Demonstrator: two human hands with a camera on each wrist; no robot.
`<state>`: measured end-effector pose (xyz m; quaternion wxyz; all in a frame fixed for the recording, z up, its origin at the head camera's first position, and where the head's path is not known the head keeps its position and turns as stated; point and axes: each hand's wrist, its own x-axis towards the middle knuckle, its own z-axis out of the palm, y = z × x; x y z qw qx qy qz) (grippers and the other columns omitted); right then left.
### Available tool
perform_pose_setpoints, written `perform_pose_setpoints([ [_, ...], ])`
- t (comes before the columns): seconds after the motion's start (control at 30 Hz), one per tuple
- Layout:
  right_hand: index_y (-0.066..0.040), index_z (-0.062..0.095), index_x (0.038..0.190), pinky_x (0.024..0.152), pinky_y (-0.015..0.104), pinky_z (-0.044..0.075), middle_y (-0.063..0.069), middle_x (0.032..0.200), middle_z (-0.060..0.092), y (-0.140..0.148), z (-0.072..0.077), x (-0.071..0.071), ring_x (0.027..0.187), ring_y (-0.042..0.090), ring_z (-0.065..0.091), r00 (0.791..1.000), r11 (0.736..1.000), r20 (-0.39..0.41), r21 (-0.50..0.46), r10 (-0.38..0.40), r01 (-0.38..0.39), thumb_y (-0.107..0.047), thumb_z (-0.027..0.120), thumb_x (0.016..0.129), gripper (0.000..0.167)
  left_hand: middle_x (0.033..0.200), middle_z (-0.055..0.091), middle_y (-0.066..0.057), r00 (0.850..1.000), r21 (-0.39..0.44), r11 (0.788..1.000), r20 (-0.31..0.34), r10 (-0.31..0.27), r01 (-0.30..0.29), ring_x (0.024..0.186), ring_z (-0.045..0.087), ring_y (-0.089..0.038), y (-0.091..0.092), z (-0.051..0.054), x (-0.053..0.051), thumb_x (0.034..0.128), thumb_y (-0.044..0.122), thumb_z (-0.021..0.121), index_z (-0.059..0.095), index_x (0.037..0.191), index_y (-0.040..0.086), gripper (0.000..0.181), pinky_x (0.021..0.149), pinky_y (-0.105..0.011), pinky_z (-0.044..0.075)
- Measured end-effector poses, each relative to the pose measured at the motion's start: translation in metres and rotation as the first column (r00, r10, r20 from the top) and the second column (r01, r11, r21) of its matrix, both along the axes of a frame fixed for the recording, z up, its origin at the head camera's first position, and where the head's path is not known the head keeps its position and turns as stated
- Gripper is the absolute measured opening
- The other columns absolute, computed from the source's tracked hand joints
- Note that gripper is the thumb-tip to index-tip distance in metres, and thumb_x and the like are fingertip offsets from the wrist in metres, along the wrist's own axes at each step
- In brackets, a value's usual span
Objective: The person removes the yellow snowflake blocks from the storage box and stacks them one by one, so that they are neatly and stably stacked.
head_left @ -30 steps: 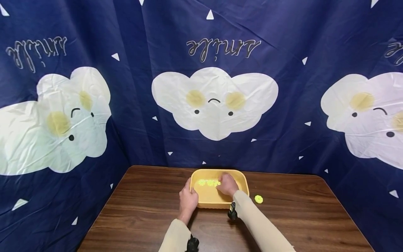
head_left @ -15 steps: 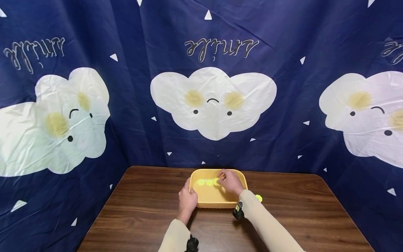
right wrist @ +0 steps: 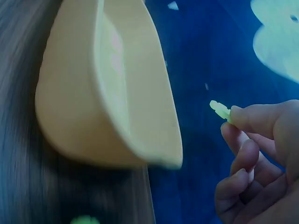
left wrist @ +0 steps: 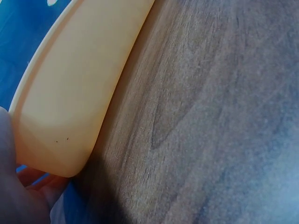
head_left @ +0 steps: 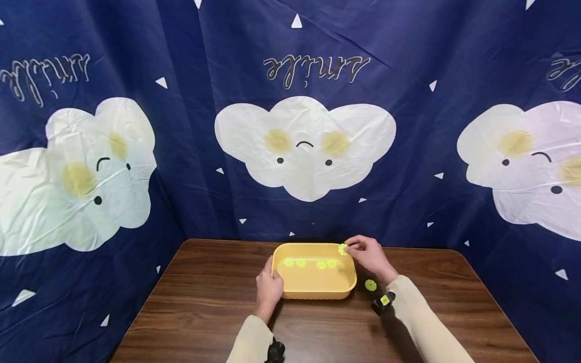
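Note:
A yellow tray (head_left: 314, 296) stands on the table with several small yellow-green flower pieces (head_left: 321, 264) in a row inside it. My left hand (head_left: 269, 288) grips its left side, thumb at the rim; the left wrist view shows the hand (left wrist: 22, 191) at the tray's corner (left wrist: 70, 140). Above the tray's right back corner, my right hand (head_left: 372, 257) pinches a flower piece (head_left: 342, 249) between thumb and fingertip. In the right wrist view that piece (right wrist: 220, 110) is held clear of the tray wall (right wrist: 79, 102), the other fingers of the hand (right wrist: 261, 163) curled.
Another yellow-green piece (head_left: 370, 285) lies on the brown wooden table (head_left: 218, 302), right of the tray and below the right forearm. A dark blue curtain with white clouds (head_left: 310, 151) hangs behind the table and at both sides.
My right hand has lifted out of the tray and moved right, carrying a flower piece. Two pieces at the right of the row are now uncovered. The left hand keeps its grip.

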<state>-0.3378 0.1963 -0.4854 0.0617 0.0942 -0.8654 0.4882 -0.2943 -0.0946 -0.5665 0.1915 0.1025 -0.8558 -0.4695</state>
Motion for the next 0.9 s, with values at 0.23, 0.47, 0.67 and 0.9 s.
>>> perform_pose_setpoints([
  [0.23,0.000,0.073,0.107,0.061,0.025,0.050,0.012,0.096,0.076,0.043,-0.015,0.015,0.077,0.008,0.063,0.993,0.994,0.079,-0.058,-0.089,0.094,-0.015,0.076,0.090,0.022,0.134,0.062,-0.029,1.000,0.003,1.000,-0.004,0.000,0.000,0.120,0.062,-0.045,-0.001,-0.001,0.000,0.0951,0.002,0.054,0.054,0.143,-0.001,0.048,0.099,-0.057,0.050],
  [0.47,0.002,0.072,0.107,0.061,0.024,0.049,0.013,0.095,0.075,0.064,-0.042,0.030,0.075,0.008,0.061,0.983,0.990,0.128,-0.027,-0.132,0.136,-0.011,0.073,0.091,0.020,0.133,0.062,-0.029,1.000,-0.005,1.000,-0.004,-0.001,0.001,0.119,0.063,-0.045,-0.001,-0.001,0.000,0.0956,0.003,0.054,0.054,0.143,-0.001,0.048,0.100,-0.057,0.050],
  [0.67,0.001,0.070,0.101,0.059,0.026,0.049,0.008,0.087,0.073,0.068,-0.059,0.039,0.069,0.014,0.061,0.968,0.987,0.190,0.017,-0.162,0.161,-0.011,0.074,0.091,0.017,0.136,0.061,-0.028,1.000,0.006,1.000,0.010,-0.005,0.005,0.120,0.062,-0.044,-0.002,-0.001,-0.001,0.0956,0.004,0.053,0.053,0.144,-0.001,0.049,0.100,-0.057,0.050],
  [0.9,-0.001,0.071,0.096,0.063,0.025,0.047,0.004,0.082,0.071,0.066,-0.072,0.043,0.071,0.013,0.059,0.960,0.977,0.187,0.083,-0.208,0.195,-0.013,0.074,0.090,0.014,0.139,0.059,-0.027,0.999,0.026,1.000,0.042,-0.009,0.008,0.124,0.060,-0.043,-0.001,0.000,0.000,0.0970,0.005,0.052,0.051,0.146,0.000,0.049,0.104,-0.056,0.048],
])
